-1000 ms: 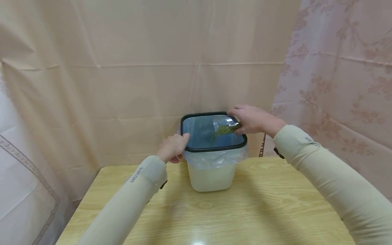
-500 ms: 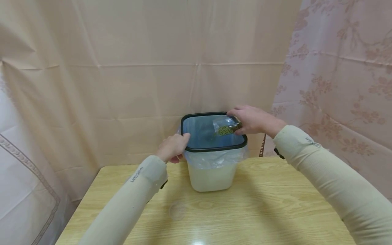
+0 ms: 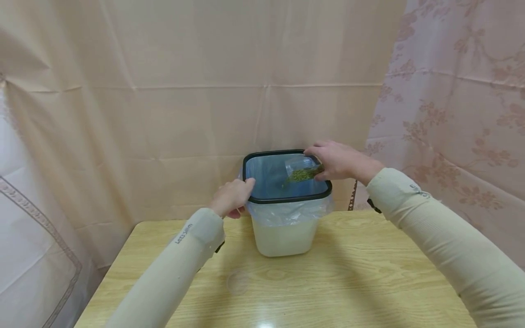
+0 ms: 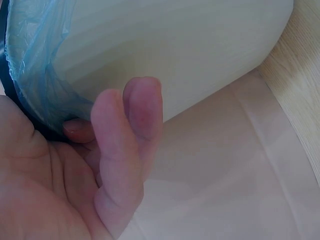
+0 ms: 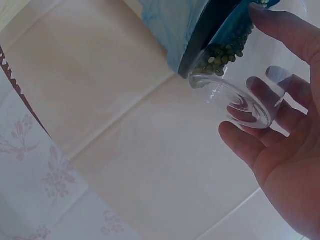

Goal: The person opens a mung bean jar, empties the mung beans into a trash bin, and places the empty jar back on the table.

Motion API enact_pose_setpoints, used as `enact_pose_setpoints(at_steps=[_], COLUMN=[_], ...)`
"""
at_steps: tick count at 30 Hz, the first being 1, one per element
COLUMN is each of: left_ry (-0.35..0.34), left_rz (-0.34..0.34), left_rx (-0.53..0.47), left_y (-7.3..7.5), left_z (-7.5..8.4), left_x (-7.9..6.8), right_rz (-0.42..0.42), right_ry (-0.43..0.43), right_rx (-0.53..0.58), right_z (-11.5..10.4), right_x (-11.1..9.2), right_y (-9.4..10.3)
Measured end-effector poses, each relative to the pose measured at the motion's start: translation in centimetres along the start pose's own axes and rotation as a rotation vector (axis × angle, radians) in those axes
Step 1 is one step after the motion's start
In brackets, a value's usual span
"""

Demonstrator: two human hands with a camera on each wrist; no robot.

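Observation:
A pale trash bin (image 3: 285, 241) with a black rim stands on the table. It is lined with a thin bluish plastic bag (image 3: 289, 213) folded over its outside. My left hand (image 3: 231, 198) pinches the left front corner of the rim; in the left wrist view, two of its fingers (image 4: 120, 140) stick out free below the bag's edge. In my right hand (image 3: 340, 159), a clear jar (image 5: 245, 102) is tilted over the bin's right side, its mouth facing inward. Small green beans (image 3: 302, 175) lie along the jar's lower wall, and a few are dropping into the bin.
The wooden table (image 3: 369, 282) bears a faint round transparent disc (image 3: 238, 282) in front of the bin. A beige cloth (image 3: 184, 114) hangs close behind the bin, and a floral cloth (image 3: 459, 136) hangs at the right.
The beans shift inside the jar and slide toward its mouth, with some falling. Both hands and the bin stay almost where they were.

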State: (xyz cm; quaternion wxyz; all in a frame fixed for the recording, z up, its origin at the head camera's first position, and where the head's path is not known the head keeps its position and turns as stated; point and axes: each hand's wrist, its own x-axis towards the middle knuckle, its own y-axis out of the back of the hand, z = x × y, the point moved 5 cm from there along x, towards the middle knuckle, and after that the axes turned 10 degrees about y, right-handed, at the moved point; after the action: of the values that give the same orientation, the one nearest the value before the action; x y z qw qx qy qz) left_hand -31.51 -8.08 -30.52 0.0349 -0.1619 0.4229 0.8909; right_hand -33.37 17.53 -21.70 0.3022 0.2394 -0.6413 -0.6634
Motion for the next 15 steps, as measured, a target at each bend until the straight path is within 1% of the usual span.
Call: enact_pose_setpoints(at_steps=[10,15], left_ry=[0.000,-0.006], left_rz=[0.005,-0.001], left_rx=[0.008,0.005], left_y=[-0.17,-0.31], left_z=[0.20,0.30], left_x=[-0.02,-0.04], right_rz=[-0.009,-0.010], right_ry=[0.010,0.015], right_rx=[-0.016,-0.004], right_z=[-0.18,-0.21], right_x=[-0.09,-0.19], right_y=[0.04,0.01])
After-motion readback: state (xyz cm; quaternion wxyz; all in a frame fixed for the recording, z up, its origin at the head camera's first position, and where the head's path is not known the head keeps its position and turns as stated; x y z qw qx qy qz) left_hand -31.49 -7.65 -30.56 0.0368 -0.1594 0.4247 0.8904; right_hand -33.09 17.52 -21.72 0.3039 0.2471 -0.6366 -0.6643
